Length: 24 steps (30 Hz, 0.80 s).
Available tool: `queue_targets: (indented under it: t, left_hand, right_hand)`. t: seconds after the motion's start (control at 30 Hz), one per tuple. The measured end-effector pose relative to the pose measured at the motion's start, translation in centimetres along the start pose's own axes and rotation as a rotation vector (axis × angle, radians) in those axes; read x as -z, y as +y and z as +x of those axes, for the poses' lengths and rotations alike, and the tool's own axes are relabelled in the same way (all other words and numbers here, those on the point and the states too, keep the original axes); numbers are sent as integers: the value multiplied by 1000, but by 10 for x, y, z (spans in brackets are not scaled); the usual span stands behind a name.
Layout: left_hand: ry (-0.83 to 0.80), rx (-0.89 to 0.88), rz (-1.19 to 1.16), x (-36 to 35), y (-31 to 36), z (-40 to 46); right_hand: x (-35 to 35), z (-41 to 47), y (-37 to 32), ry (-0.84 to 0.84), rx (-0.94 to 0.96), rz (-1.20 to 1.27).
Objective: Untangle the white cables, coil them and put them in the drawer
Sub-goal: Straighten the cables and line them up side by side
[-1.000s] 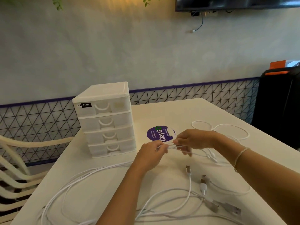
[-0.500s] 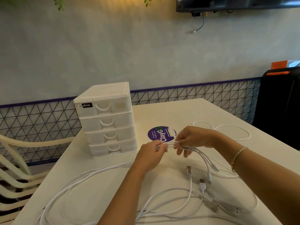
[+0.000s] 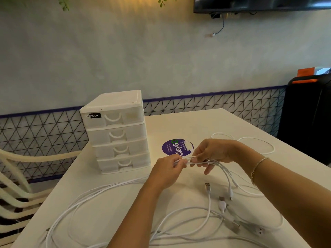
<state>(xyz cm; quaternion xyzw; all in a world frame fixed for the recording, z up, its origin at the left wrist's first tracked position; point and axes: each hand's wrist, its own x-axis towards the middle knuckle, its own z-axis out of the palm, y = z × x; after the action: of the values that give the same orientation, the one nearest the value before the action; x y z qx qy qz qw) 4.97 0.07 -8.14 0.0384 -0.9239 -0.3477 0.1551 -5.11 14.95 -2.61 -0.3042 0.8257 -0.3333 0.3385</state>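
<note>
A: The white cables (image 3: 211, 161) are bunched between both hands above the desk (image 3: 197, 126), several strands side by side, plug ends dangling toward loose connectors (image 3: 222, 203) below.

B: And the grip?

A: The left hand (image 3: 166, 173) pinches the bundle at one end; the right hand (image 3: 213, 152) curls its fingers over the strands just beside it.

B: The risk?

A: Pulling now could cinch a knot, since long loops trail over the near edge (one snag drags everything). A hanging plug may hook another loop.

B: The drawer unit (image 3: 118, 133)?

A: All four drawers look closed, so a finished coil could spring loose while one hand opens a drawer.
</note>
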Motion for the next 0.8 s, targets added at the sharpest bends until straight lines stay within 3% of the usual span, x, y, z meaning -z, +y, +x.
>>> queue_targets:
  t: [0.33, 0.6, 0.7, 0.8]
  left_hand:
    - [30, 45, -22, 6, -6, 1]
    - [-206, 70, 10, -4, 4, -3]
    - [-130, 92, 35, -3, 0, 0]
    - [-37, 100, 22, -1, -5, 2]
  right_hand:
    - [7, -11, 9, -64, -33, -44]
    - [11, -10, 1, 222, 59, -59]
    - [7, -12, 2, 237, 56, -31]
    - [-3, -16, 7, 140, 19, -160]
